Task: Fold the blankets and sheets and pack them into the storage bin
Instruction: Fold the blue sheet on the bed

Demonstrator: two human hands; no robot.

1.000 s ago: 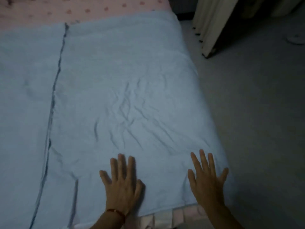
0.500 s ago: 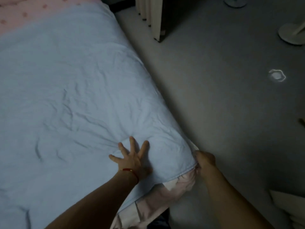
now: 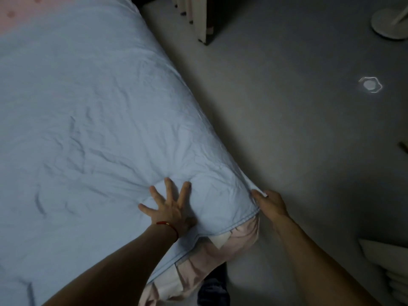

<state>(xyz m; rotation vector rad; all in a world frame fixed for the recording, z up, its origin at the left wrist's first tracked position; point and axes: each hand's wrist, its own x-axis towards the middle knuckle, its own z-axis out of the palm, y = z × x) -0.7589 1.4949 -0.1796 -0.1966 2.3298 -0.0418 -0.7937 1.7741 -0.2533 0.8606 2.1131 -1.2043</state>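
A pale blue blanket (image 3: 92, 120) lies spread over the bed and fills the left half of the view. My left hand (image 3: 171, 208), with a red string at the wrist, presses flat on the blanket near its front right corner, fingers spread. My right hand (image 3: 270, 203) grips the blanket's right corner edge where it hangs over the side of the bed. Under the blue blanket a pink sheet (image 3: 198, 263) shows at the bed's corner. No storage bin is in view.
Grey floor (image 3: 287, 120) runs along the bed's right side. A pale furniture leg (image 3: 203, 21) stands at the top, a round white stand base (image 3: 390, 23) at the top right, and folded pale cloth (image 3: 388, 266) at the lower right edge.
One second ago both hands lay flat on the blanket. The view has since swung right, and my right hand has gone to the corner edge and taken hold of it.
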